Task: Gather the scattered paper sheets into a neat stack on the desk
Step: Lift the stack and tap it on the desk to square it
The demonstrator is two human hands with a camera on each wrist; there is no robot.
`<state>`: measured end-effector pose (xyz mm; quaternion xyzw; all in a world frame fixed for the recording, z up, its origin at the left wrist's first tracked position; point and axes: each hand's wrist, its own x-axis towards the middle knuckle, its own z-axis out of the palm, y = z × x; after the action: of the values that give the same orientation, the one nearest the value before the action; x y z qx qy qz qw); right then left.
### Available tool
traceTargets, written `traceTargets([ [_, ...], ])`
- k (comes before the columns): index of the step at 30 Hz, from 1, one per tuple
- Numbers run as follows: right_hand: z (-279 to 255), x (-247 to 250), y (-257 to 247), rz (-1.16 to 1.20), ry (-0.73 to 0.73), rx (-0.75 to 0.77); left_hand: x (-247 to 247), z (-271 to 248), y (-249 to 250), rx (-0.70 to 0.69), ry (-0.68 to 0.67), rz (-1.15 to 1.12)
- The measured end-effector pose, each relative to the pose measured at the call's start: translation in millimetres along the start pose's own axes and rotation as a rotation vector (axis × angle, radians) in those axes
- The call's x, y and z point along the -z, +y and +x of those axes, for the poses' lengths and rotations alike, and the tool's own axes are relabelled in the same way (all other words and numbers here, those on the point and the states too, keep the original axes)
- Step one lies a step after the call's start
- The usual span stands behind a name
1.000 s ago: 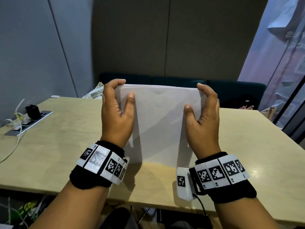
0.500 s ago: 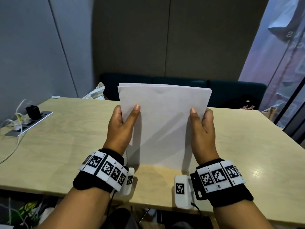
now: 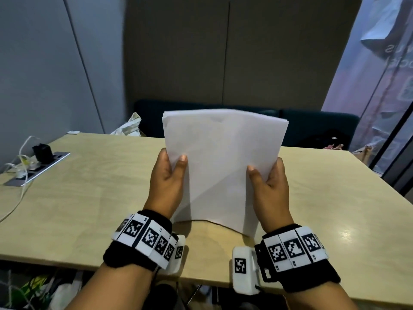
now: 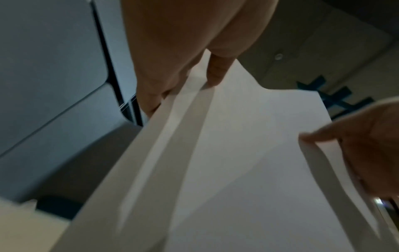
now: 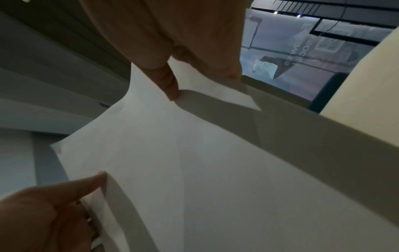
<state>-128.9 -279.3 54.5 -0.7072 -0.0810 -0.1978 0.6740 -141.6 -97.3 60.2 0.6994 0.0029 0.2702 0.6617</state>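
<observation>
The sheets of paper stand upright on their lower edge on the bench, held between both hands, the lower edge touching or just above the wood near the front rim; which of the two cannot be told. The left hand pinches the left side edge with thumb in front and fingers behind, and the right hand pinches the right side edge the same way. The bundle looks thin, light and limp: the top corners curl back, the bottom edge bows, and the left wrist view shows the sheets fanned apart at the edge, so they are not yet flush. Paper this floppy probably slides sheet over sheet, so a loose hold midway up both long edges should let it settle when tapped, while a tight squeeze would likely crease it. Laying it flat calls for support along the sides, not from one corner.
</observation>
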Motion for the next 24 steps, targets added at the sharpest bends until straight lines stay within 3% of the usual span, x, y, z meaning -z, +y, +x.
traceTargets([
  [11,3,0,-25,-0.071,0.024,0.179,6,5,28,-0.229,0.011,0.068],
  [16,5,-4,-31,-0.227,0.066,0.406,8,10,35,-0.340,-0.013,0.226],
  [24,12,-4,-30,-0.248,0.057,0.364,7,14,30,-0.306,0.021,0.144],
])
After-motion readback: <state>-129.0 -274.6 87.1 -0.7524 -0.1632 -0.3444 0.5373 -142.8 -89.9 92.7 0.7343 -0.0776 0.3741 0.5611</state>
